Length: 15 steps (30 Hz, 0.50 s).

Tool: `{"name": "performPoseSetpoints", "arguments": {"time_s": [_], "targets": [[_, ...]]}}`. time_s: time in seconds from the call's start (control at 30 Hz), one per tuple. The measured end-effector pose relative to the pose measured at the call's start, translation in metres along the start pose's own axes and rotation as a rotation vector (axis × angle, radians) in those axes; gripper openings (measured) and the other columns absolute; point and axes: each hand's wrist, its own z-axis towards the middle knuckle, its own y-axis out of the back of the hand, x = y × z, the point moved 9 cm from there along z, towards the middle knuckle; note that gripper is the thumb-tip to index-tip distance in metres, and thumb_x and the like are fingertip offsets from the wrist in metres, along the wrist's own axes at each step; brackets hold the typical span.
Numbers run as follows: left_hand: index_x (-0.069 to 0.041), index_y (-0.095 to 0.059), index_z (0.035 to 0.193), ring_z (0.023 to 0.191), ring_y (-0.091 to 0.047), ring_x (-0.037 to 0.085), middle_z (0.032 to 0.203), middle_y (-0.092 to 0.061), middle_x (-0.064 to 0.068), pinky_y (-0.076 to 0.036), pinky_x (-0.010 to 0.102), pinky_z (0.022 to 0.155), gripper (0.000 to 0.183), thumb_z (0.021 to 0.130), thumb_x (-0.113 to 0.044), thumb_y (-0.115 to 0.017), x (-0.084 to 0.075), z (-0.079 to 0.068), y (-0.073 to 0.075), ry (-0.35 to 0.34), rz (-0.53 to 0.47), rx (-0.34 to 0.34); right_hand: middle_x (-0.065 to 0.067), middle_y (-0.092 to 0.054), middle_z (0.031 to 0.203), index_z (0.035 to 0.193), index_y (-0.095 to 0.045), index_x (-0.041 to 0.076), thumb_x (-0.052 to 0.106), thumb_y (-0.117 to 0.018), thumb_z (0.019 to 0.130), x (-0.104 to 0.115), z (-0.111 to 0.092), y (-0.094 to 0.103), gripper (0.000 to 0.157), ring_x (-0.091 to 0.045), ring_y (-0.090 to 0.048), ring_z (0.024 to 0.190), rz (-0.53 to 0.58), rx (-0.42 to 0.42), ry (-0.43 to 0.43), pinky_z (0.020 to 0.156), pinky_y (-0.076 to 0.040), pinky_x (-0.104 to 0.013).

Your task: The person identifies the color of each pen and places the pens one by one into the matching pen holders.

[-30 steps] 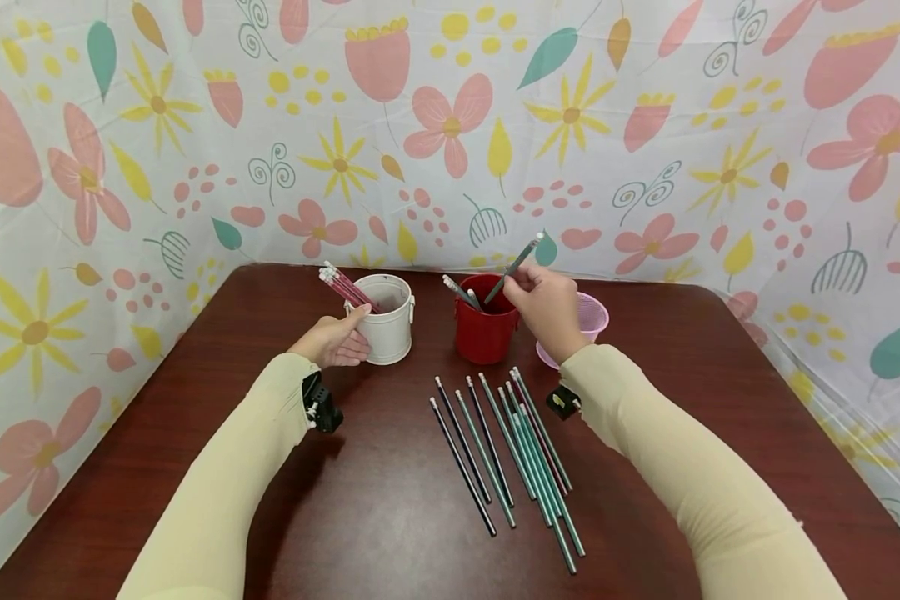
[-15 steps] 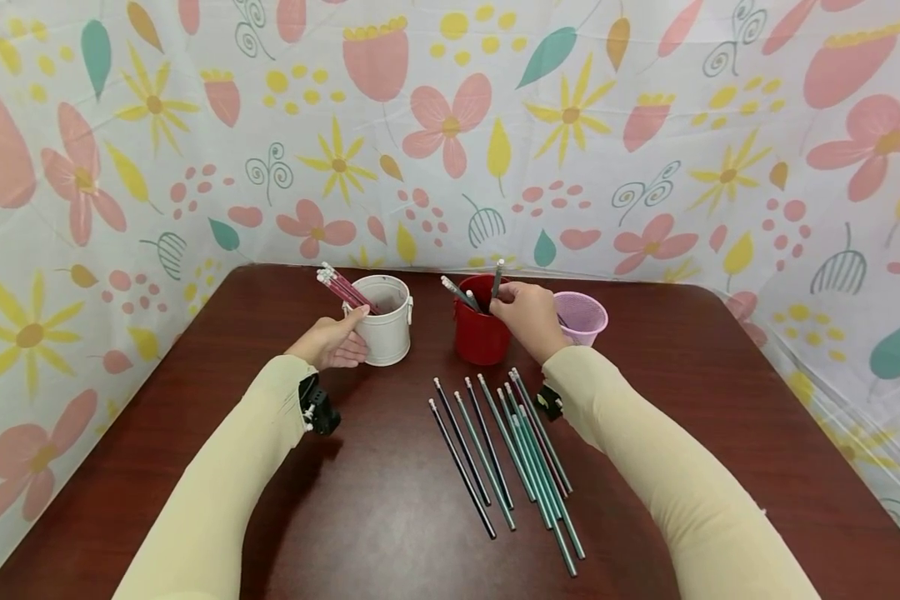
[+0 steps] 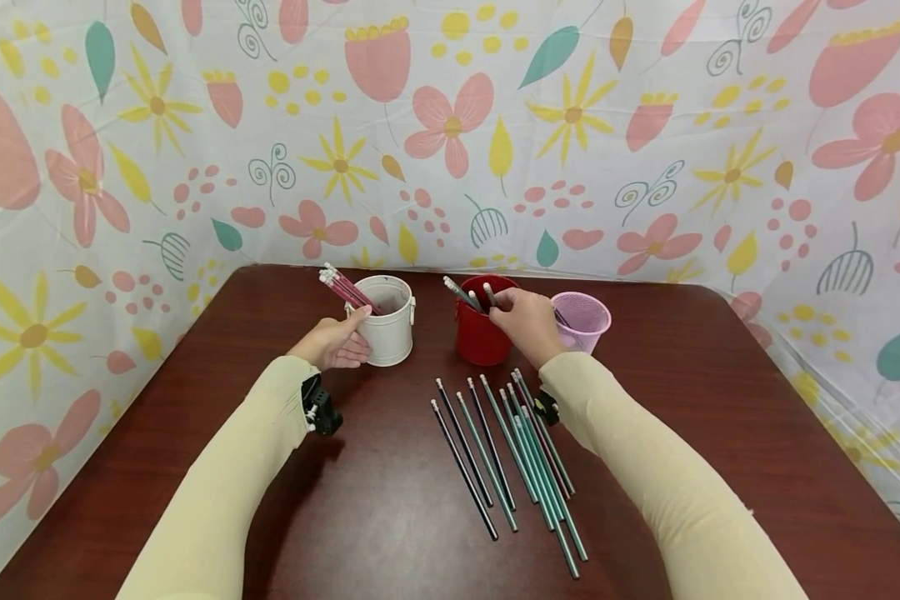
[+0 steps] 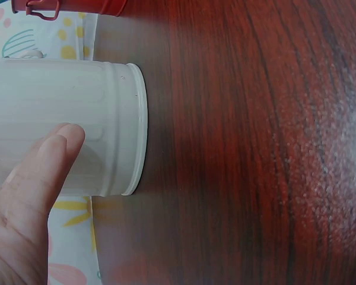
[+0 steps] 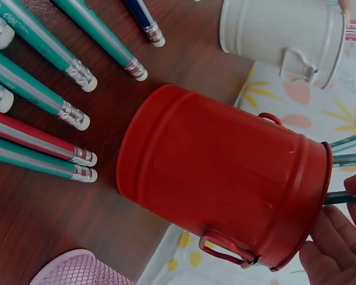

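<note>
Right hand: fingers [image 5: 338, 237] and thumb pinch one green pencil [image 5: 343, 198]; the hand [image 3: 531, 321] is at the right side of the red bucket's mouth.
Green pencil's axis: it runs from the right hand down through the mouth, roughly along the bucket's upright axis, eraser end uppermost; its lower part is hidden.
Red bucket [image 3: 482, 340]: directly left of and below the right hand's fingertips, standing on the table, its rim just beside them.
Two other pencils [image 3: 459, 290]: in the red bucket, left of the pinched one, eraser ends up, at least one leaning away from the right hand.
Pink basket [image 3: 589, 313]: just right of the right hand, partly behind it, something dark and slender inside.
Loose pencils [image 3: 510, 441]: from the right hand towards the body, erasers facing the buckets, long axes slanting; the right hand is nearer to them than the left.
Left hand [image 3: 335, 343]: holds the white bucket [image 3: 387, 335], thumb at the rim, fingers along the outer wall.
Red pencils [image 3: 348, 289]: above the left thumb, leaning left out of the white bucket.
Farther out: the table [image 3: 375, 508] beneath everything, a patterned cloth [image 3: 450, 200] behind.
</note>
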Motion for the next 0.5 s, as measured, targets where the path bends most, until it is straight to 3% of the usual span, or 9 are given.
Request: {"name": "performPoseSetpoints", "arguments": {"time_s": [0.27,0.5], "targets": [[0.013,-0.056,0.103,0.074,-0.065,0.018,0.083,-0.065,0.013,-0.052,0.039,0.087,0.064,0.098,-0.05,-0.041,0.0,0.001,-0.001,0.001,-0.005,0.002,-0.012,-0.072,0.096,0.102,-0.072,0.0,0.011,-0.061,0.086,0.008,0.0,-0.006,0.022,-0.028,-0.064,0.081,-0.053,0.015,0.051,0.087,-0.047,-0.046],[0.012,-0.056,0.104,0.073,-0.065,0.018,0.083,-0.065,0.013,-0.053,0.038,0.086,0.065,0.098,-0.051,-0.042,0.001,0.001,0.001,0.01,-0.003,-0.006,-0.011,-0.072,0.088,0.094,-0.07,0.001,0.007,-0.062,0.083,0.011,0.0,-0.005,0.015,-0.026,-0.061,0.071,-0.078,-0.044,0.098,0.073,-0.052,-0.042]]}}
